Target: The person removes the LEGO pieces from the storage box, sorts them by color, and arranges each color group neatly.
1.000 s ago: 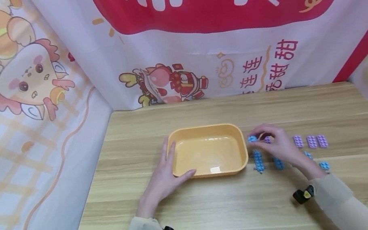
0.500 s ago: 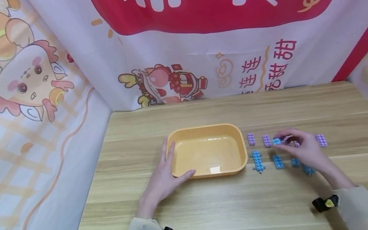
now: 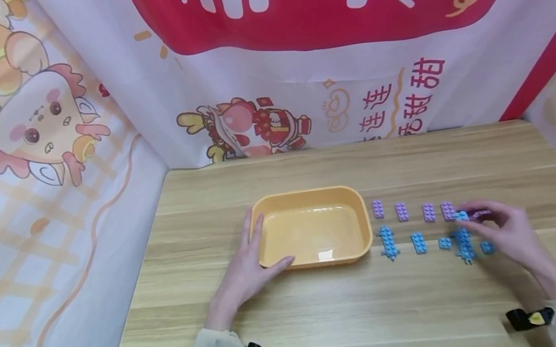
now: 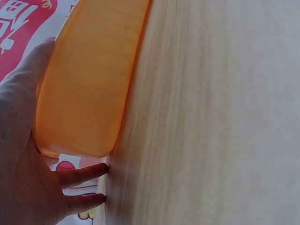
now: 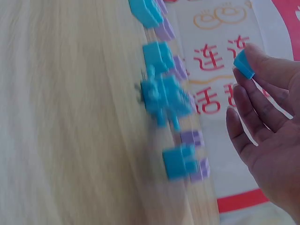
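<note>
My left hand (image 3: 241, 270) rests at the left end of a yellow plastic box (image 3: 364, 208), fingers spread along its edge and thumb on the near rim. In the left wrist view the outer wall of the box (image 4: 86, 84) shows, with two straight fingers below it. Between thumb and fingertips, my right hand (image 3: 514, 234) pinches a small blue building brick (image 5: 243, 64), held above the table. Under that hand lies a long blue brick with side pegs (image 3: 464, 246), partly overlapped in view. A purple brick (image 3: 448, 210) lies just left of the held one.
Purple bricks (image 3: 401, 212) stand in a row right of the box. A nearer row has a pegged blue brick (image 3: 388, 243), a blue brick (image 3: 419, 243), a small blue brick (image 3: 445, 243) and another blue brick (image 3: 487, 247). A printed cloth (image 3: 246, 55) hangs behind the table.
My right hand has moved rightward along the rows with the blue brick in its fingers, uncovering bricks it had hidden. My left hand has stayed at the box.
</note>
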